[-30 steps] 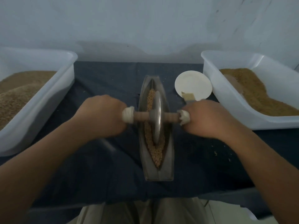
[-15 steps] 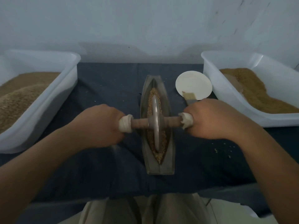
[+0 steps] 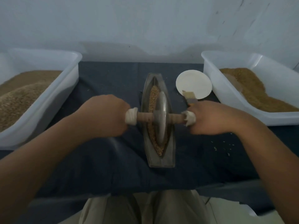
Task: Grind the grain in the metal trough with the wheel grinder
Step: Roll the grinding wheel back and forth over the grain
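Observation:
A boat-shaped metal trough (image 3: 168, 159) lies lengthwise on the dark cloth, with brown grain (image 3: 152, 97) along its groove. The wheel grinder (image 3: 161, 118), a metal disc on a wooden axle, stands upright in the groove around the trough's middle. My left hand (image 3: 103, 117) grips the cloth-wrapped left end of the axle. My right hand (image 3: 212, 118) grips the wrapped right end. The handle ends are hidden inside both fists.
A white tub (image 3: 53, 97) of grain stands at the left, another white tub (image 3: 226, 88) of finer brown meal at the right. A small white plate (image 3: 194, 83) with a brush (image 3: 189, 96) lies beside the right tub. Spilled grains (image 3: 221, 147) dot the cloth.
The wheel rolled toward me along the groove and has rolled a little away again. Both hands kept their grip on the axle.

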The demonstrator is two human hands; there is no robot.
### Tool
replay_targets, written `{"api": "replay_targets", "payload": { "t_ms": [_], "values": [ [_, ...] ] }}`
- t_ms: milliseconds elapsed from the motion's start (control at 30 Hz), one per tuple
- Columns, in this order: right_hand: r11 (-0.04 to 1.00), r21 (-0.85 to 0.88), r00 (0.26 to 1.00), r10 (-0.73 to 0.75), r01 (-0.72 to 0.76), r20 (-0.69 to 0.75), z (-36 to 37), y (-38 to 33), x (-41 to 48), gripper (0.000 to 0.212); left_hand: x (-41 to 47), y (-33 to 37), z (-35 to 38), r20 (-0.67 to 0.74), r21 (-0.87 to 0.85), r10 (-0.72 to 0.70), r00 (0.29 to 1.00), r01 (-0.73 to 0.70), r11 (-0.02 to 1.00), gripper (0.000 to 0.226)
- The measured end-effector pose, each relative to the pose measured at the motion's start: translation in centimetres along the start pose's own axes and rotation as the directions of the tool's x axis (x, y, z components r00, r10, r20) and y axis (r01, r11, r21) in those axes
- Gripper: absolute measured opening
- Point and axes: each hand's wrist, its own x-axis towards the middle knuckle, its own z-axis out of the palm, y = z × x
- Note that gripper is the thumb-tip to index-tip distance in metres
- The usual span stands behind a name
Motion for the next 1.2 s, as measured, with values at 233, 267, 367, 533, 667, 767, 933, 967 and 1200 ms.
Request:
{"api": "replay_targets", "payload": {
  "t_ms": [233,267,367,533,667,767,933,967,1200],
  "values": [
    [0.966,-0.125,0.853,0.135,-0.228,-0.505,-0.5,0.9,8.3,0.024,8.2,-0.2,0.0,-0.065,0.144,-0.224,0.972,0.232,0.962,0.029],
    [0.966,-0.104,0.847,0.153,-0.237,-0.509,-0.8,0.9,8.9,0.025,9.3,-0.2,-0.6,-0.064,0.148,-0.226,0.972,0.233,0.961,0.027],
    [0.972,-0.085,0.888,0.163,-0.219,-0.43,-0.6,0.8,8.1,0.021,8.8,0.2,-1.6,0.025,0.123,-0.179,0.984,0.174,0.977,0.02],
    [0.993,-0.115,0.972,-0.005,-0.022,-0.233,1.2,0.2,-0.3,0.03,0.1,0.3,-0.7,0.035,-0.001,0.023,0.999,-0.023,1.0,0.025],
    [0.977,-0.196,0.951,0.023,-0.088,-0.309,0.9,0.0,2.3,0.023,1.7,-0.2,0.6,0.006,0.022,-0.061,0.998,0.061,0.998,0.027],
    [0.944,-0.249,0.832,0.047,-0.218,-0.552,-0.6,0.2,7.3,0.029,7.3,-1.0,0.9,0.004,0.053,-0.196,0.981,0.195,0.979,0.026],
    [0.941,-0.238,0.844,0.084,-0.242,-0.53,-2.7,-0.1,9.6,0.03,9.7,-1.4,-0.4,0.087,0.008,-0.222,0.971,0.222,0.975,0.025],
    [0.95,-0.228,0.883,0.088,-0.213,-0.46,-2.5,-0.2,8.5,0.028,8.5,-1.2,-0.4,0.112,-0.006,-0.191,0.975,0.193,0.981,0.023],
    [0.985,-0.151,0.986,0.054,-0.078,-0.157,0.3,0.0,1.7,0.021,0.7,0.1,0.5,-0.072,0.026,-0.037,0.997,0.039,0.999,0.028]
  ]
}}
